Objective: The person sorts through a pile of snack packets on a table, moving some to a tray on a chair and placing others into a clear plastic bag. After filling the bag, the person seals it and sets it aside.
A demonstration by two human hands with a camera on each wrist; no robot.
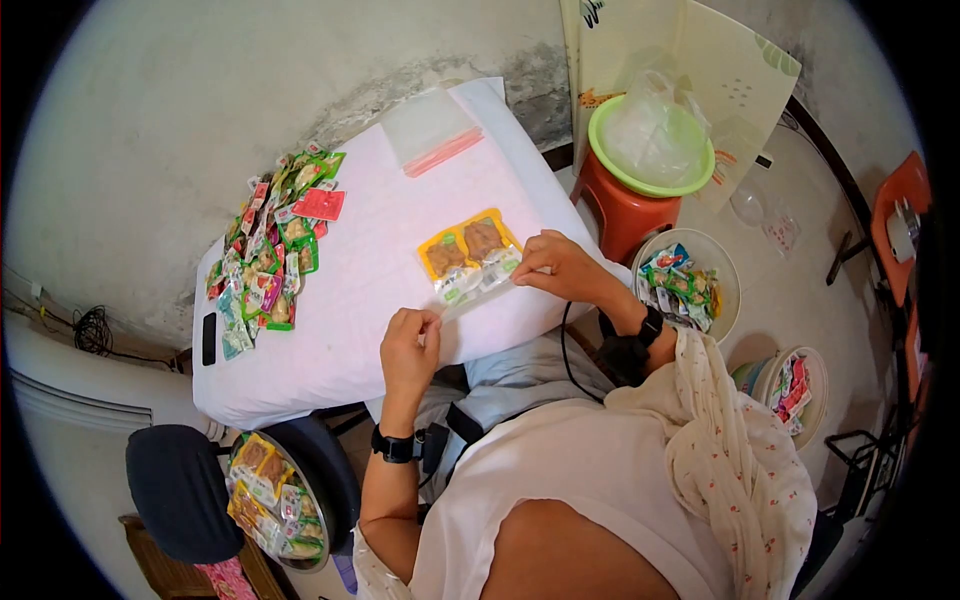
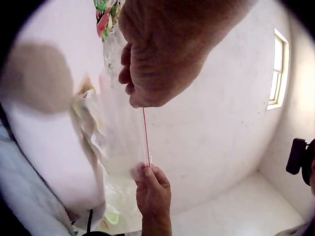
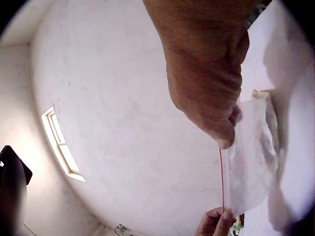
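A clear zip bag (image 1: 470, 255) with yellow and green snack packets inside lies on the white-covered table (image 1: 370, 290). My left hand (image 1: 428, 322) pinches its near end and my right hand (image 1: 522, 270) pinches its right end, along the red zip strip. The left wrist view has my left hand (image 2: 142, 98) at the top of the red strip (image 2: 146, 137) and my right hand (image 2: 147, 172) at its lower end. From the right wrist my right hand (image 3: 224, 140) grips the bag (image 3: 251, 162), with the left hand (image 3: 219, 216) below.
A heap of loose snack packets (image 1: 270, 250) covers the table's left side, beside a black phone (image 1: 208, 338). Spare zip bags (image 1: 435, 130) are stacked at the far end. Bowls of packets (image 1: 685, 285) (image 1: 270, 495) stand on the floor, with a green basin (image 1: 650, 140) on a red stool.
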